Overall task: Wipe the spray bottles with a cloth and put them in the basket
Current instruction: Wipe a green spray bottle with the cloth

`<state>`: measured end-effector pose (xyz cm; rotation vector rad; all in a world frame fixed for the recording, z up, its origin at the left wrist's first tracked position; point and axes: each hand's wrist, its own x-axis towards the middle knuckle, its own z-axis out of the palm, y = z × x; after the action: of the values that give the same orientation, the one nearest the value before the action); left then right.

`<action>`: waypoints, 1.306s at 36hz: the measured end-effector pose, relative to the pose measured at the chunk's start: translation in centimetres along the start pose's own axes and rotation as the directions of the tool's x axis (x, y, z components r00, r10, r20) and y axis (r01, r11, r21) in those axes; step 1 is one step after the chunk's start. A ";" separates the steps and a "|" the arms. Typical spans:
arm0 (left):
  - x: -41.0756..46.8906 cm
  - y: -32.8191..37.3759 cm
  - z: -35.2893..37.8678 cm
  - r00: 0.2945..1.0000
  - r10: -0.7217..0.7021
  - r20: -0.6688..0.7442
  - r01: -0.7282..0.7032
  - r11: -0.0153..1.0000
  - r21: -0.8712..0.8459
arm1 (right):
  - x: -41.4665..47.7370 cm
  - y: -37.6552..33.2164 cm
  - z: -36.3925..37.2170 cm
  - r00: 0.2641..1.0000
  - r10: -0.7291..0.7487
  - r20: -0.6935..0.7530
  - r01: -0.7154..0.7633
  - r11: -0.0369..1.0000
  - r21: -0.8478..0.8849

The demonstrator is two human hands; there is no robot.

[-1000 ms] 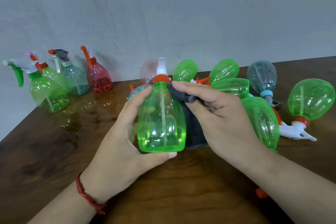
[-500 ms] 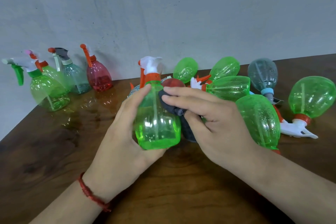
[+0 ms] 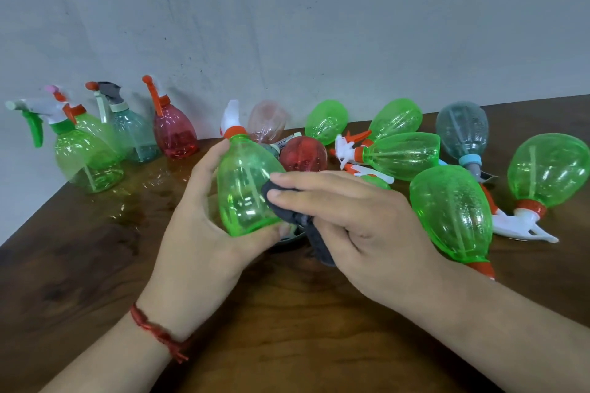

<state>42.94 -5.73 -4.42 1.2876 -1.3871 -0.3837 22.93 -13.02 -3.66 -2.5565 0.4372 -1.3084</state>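
Above the middle of the desk [image 3: 287,335], a green spray bottle [image 3: 244,188] is gripped by the left hand [image 3: 198,233], its fingers and thumb curled round the body and base. The bottle is held nearly upright, with its white trigger head pointed away. A dark grey cloth [image 3: 287,212] is pressed against the bottle's right side by the right hand [image 3: 360,223]. Its upper fingers are laid almost straight over the cloth, while the rest of the fabric is bunched and clutched under the curled lower fingers. A red thread bracelet [image 3: 156,332] is worn on the left wrist. Just behind the hands, a pile of spray bottles [image 3: 453,214], mostly green, is spread on its sides toward the desk's far right edge. At the far left corner, four standing bottles [image 3: 86,159] are grouped against the wall [image 3: 287,25].
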 end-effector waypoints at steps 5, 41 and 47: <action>-0.3 -0.5 -0.1 0.979 0.167 0.114 -0.185 0.968 0.169 | 0.3 0.5 -0.1 0.980 0.148 -0.132 -0.135 0.986 0.099; 0.3 -0.5 0.0 0.995 -0.096 -0.019 0.092 0.985 -0.146 | 0.2 -0.1 -0.1 0.997 -0.036 0.069 0.035 0.999 0.015; -0.2 -0.2 0.2 0.996 0.041 0.081 -0.042 0.999 0.010 | 0.0 0.4 0.0 0.998 0.037 -0.051 -0.035 0.999 0.035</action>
<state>42.84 -5.70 -4.74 1.2626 -1.4843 -0.4031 22.84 -13.38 -3.80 -2.4801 0.4642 -1.3595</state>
